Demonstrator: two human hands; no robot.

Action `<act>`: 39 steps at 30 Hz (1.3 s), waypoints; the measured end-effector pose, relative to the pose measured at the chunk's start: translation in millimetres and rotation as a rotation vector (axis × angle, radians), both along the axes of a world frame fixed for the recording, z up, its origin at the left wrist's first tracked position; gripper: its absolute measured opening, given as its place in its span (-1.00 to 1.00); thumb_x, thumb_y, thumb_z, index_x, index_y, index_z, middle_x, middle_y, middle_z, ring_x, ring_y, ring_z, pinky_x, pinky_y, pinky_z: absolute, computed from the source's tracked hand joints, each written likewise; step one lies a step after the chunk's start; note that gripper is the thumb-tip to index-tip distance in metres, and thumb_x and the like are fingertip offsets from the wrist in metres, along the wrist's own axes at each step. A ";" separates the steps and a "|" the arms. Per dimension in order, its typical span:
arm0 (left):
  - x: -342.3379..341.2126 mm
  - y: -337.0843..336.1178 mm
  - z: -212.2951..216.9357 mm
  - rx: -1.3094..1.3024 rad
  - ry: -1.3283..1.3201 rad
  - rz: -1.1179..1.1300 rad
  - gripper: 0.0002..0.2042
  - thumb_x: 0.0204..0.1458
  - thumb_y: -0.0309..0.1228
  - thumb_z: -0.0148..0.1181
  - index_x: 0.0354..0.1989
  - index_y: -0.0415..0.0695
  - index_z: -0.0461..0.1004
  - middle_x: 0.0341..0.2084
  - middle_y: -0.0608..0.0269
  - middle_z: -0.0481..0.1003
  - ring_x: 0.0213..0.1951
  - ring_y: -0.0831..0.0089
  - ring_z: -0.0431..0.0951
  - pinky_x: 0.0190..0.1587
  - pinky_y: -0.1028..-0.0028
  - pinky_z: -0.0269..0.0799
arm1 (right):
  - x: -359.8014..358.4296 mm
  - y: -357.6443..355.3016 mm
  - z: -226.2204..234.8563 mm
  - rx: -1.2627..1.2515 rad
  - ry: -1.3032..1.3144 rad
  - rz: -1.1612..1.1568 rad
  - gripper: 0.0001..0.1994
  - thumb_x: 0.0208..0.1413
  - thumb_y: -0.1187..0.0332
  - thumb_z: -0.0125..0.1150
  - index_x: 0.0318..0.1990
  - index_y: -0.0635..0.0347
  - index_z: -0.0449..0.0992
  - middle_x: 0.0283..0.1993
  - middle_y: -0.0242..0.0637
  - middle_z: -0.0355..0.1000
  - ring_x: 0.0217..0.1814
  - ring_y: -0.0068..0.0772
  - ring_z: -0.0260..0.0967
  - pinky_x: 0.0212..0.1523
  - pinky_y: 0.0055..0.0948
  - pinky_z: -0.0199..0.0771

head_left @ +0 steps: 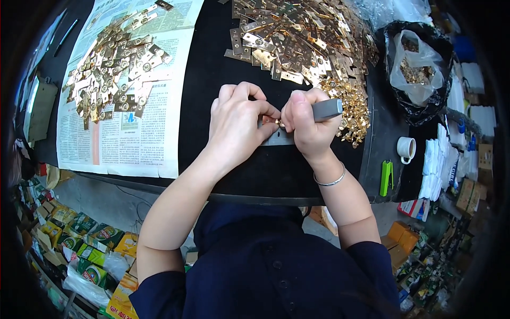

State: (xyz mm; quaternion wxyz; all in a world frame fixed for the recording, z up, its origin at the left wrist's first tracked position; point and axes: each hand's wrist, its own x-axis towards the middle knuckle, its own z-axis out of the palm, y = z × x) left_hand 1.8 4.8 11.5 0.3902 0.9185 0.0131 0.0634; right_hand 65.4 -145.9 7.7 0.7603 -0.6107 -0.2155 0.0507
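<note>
My left hand (231, 123) is closed in a pinch, its thumb and forefinger on a small gold metal piece (278, 123). My right hand (312, 130) is wrapped round a grey rectangular bar-shaped tool (328, 109), whose squared end sticks out to the right of the fist. Both sets of fingertips nearly meet over a flat grey metal plate (284, 139) on the black tabletop. Just right of my right hand lies a heap of small round gold fittings (355, 114). Beyond both hands spreads a large pile of flat gold metal strips with holes (297, 40).
At left, strips fitted with round parts (114, 69) lie on a newspaper (143, 154). To the right are a bag-lined black container (417, 74), a white cup (406, 149) and a green tool (387, 178). Colourful boxes (101, 234) crowd the floor below the table edge.
</note>
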 end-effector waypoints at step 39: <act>-1.4 14.7 -5.5 -0.075 -0.090 -0.117 -0.59 -0.31 -0.35 0.60 -0.21 -0.08 0.63 -0.10 0.41 0.55 -0.01 0.22 0.45 0.07 0.24 0.36 | -6.9 21.5 6.0 0.094 0.027 -0.089 -0.74 0.40 0.47 0.03 -0.43 0.17 0.31 -0.66 -0.37 0.23 -0.69 -0.52 0.18 -0.59 -0.41 0.32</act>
